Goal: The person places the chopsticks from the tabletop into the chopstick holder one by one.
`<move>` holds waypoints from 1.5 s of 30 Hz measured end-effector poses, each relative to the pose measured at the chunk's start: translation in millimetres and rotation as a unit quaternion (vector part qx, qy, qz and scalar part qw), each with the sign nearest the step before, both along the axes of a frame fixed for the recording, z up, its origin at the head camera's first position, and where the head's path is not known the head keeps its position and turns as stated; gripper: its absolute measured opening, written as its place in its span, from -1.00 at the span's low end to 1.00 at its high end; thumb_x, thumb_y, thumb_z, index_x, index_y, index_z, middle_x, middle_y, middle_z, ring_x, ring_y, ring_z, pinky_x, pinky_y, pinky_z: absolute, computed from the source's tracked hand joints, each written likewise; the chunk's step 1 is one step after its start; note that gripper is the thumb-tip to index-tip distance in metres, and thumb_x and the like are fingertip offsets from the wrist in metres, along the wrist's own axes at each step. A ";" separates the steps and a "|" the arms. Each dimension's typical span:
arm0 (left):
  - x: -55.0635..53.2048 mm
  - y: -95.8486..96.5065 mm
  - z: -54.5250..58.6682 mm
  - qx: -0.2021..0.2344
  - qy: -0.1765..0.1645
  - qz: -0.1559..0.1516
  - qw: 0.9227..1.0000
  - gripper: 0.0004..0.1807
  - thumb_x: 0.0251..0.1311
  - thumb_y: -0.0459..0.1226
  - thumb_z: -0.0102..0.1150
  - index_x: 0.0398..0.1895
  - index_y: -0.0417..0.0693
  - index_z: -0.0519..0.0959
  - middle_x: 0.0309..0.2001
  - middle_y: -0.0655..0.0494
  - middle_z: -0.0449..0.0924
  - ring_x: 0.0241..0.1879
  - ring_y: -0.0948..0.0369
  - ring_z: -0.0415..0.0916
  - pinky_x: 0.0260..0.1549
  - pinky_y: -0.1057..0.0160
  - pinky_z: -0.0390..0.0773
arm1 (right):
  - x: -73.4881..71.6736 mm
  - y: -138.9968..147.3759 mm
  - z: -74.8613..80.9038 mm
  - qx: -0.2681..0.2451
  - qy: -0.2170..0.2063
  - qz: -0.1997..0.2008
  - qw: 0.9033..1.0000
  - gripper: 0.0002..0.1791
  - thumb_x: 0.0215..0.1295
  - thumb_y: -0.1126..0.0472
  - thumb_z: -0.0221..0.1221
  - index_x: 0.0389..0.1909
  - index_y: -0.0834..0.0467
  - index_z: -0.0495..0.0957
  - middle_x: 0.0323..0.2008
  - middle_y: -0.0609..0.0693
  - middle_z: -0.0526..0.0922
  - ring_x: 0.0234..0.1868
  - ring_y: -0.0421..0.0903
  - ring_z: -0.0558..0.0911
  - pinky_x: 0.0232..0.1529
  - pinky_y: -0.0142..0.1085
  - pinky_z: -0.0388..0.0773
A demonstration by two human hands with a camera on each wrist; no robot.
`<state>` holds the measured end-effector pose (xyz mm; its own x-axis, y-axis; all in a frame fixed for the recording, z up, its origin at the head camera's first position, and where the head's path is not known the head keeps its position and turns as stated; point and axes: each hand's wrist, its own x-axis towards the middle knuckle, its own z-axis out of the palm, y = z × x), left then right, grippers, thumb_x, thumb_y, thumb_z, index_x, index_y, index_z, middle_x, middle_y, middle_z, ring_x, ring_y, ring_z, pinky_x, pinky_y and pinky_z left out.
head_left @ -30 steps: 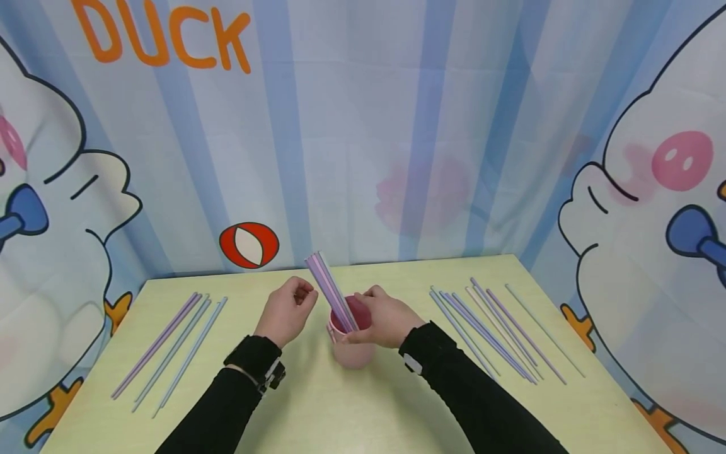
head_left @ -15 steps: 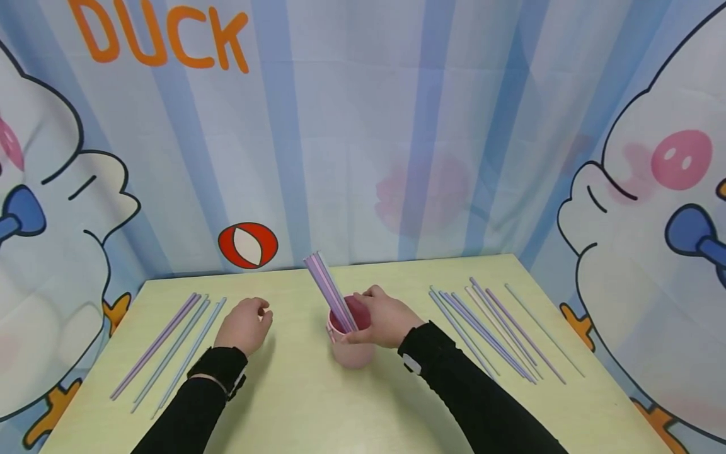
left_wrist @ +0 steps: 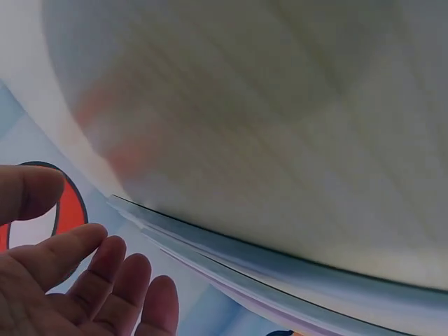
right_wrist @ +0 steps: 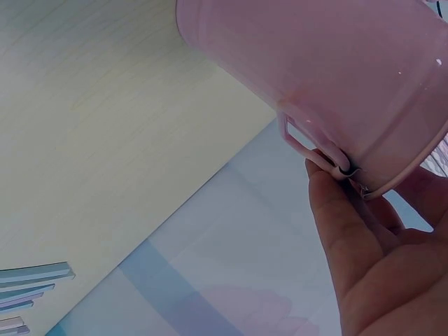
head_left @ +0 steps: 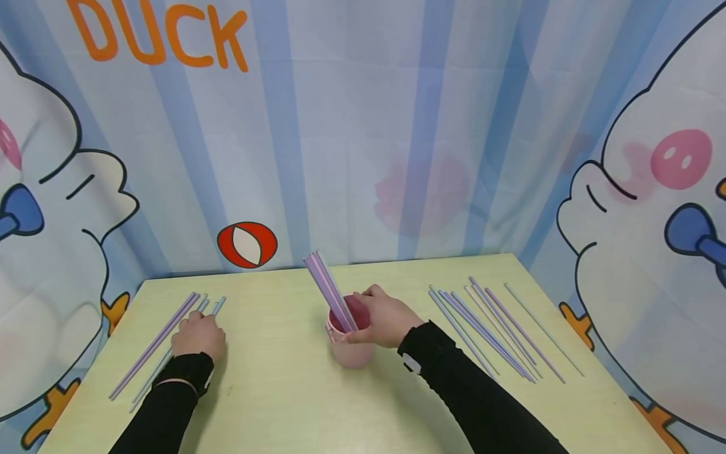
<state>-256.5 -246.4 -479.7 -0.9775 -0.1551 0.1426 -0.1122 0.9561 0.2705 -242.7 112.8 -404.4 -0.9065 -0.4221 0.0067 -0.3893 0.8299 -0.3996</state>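
Observation:
A small pink metal bucket stands mid-table, a bundle of thin purple and pink sticks leaning out of it to the left. My right hand grips the bucket's rim; in the right wrist view its fingers pinch it by the wire handle. My left hand is over the left group, covering part of the pale blue sticks. In the left wrist view, this hand's loosely bent fingers are beside the sticks, apart from them. Purple sticks lie farther left.
On the table's right side lie several blue, purple and pale sticks, spread in a fan. The pale yellow table ends at a printed curtain behind it. Bare tabletop shows between the left hand and the bucket.
My left hand has moved away from the bundle, leftwards and down to the left group of sticks. My right hand and the bucket have stayed in place.

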 end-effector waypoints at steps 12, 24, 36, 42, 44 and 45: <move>5.5 -6.4 1.7 0.005 -0.039 0.003 0.999 -0.70 0.32 -0.42 -0.13 -0.16 -0.54 0.54 -0.14 -0.48 0.35 -0.11 -0.38 0.33 -0.22 -0.39 0.43 | 0.8 0.8 1.4 0.006 -0.001 -0.002 1.000 -0.02 -0.07 -0.32 0.37 0.38 0.05 0.39 0.06 0.02 0.43 -0.11 -0.07 0.55 0.01 -0.17 0.59; 6.8 -1.8 2.9 -0.002 -0.025 -0.007 1.000 -0.78 0.30 -0.45 -0.05 -0.20 -0.50 0.55 -0.18 -0.43 0.39 -0.19 -0.34 0.40 -0.26 -0.36 0.48 | 0.1 0.8 0.9 0.010 0.000 -0.004 1.000 -0.02 -0.08 -0.35 0.36 0.37 0.04 0.40 0.06 0.02 0.42 -0.09 -0.06 0.57 0.01 -0.17 0.60; 1.2 8.8 2.5 -0.005 -0.013 -0.071 0.997 -0.94 0.21 -0.52 0.09 -0.41 -0.38 0.47 -0.49 -0.23 0.56 -0.43 -0.18 0.57 -0.41 -0.18 0.58 | -0.5 0.7 1.7 0.003 -0.001 -0.004 1.000 -0.07 -0.06 -0.33 0.36 0.34 0.03 0.44 0.04 0.01 0.42 -0.12 -0.07 0.56 -0.01 -0.18 0.60; 2.2 22.1 3.8 0.010 -0.033 -0.082 0.996 -0.88 0.26 -0.56 -0.01 -0.17 -0.47 0.45 -0.39 -0.32 0.59 -0.39 -0.20 0.58 -0.36 -0.15 0.60 | 0.4 0.8 2.0 0.001 -0.003 -0.005 1.000 -0.08 -0.06 -0.31 0.38 0.35 0.02 0.43 0.05 0.02 0.43 -0.12 -0.07 0.55 0.00 -0.17 0.60; 2.4 25.5 5.0 0.025 -0.047 -0.082 0.995 -0.76 0.23 -0.54 0.04 -0.05 -0.50 0.42 -0.35 -0.33 0.60 -0.38 -0.19 0.58 -0.34 -0.14 0.60 | 0.6 0.4 1.8 -0.002 -0.004 -0.005 1.000 -0.09 -0.06 -0.30 0.38 0.34 0.02 0.44 0.05 0.02 0.43 -0.12 -0.06 0.55 0.00 -0.16 0.60; 2.3 27.1 6.3 0.033 -0.054 -0.081 0.995 -0.72 0.22 -0.53 0.06 -0.01 -0.51 0.40 -0.33 -0.34 0.60 -0.37 -0.19 0.58 -0.33 -0.13 0.59 | 0.8 0.2 1.6 -0.002 -0.004 -0.005 1.000 -0.08 -0.06 -0.30 0.38 0.34 0.02 0.44 0.05 0.02 0.43 -0.12 -0.07 0.55 -0.01 -0.16 0.60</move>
